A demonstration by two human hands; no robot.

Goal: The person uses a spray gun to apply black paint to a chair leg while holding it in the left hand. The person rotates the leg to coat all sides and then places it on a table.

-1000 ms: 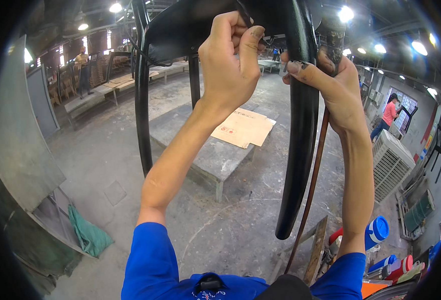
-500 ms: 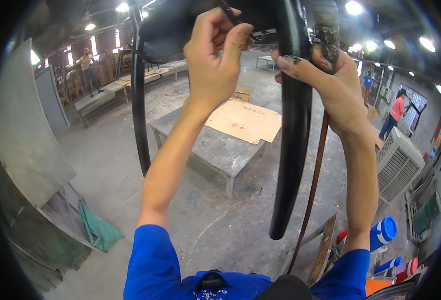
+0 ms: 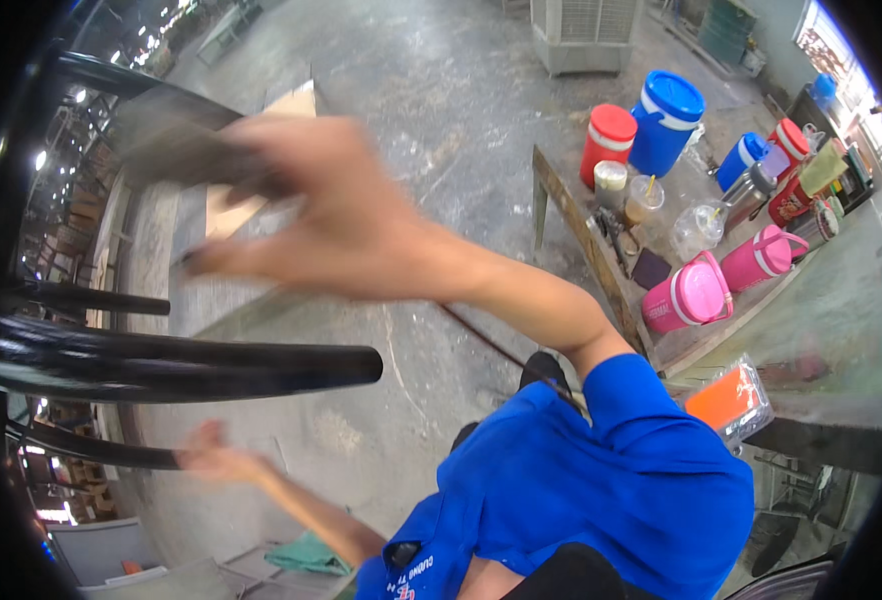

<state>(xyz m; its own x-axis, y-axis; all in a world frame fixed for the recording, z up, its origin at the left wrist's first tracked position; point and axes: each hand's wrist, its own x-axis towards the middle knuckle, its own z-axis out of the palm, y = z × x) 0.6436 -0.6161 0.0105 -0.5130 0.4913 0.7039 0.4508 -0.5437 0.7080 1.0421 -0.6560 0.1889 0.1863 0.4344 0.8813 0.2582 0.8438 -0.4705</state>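
My right hand, blurred by motion, is closed around a dark, smeared tool that looks like a spray gun. A thin brown hose runs from beneath that forearm toward my body. Below this hand, a thick glossy black leg of a furniture piece juts in from the left. A shorter black leg lies above it, and a slimmer one below. My left hand is at the slim leg's end; blur hides its fingers and whether they grip it.
At right, a low bench with a wooden edge borders a group of coolers: red, blue and pink, with plastic cups. An orange packet lies nearer me. A large air cooler stands far off.
My view has swung right and down. The black legs now extend sideways from the left. My right hand has moved away from the thick leg, still with the tool; my left hand has dropped lower.
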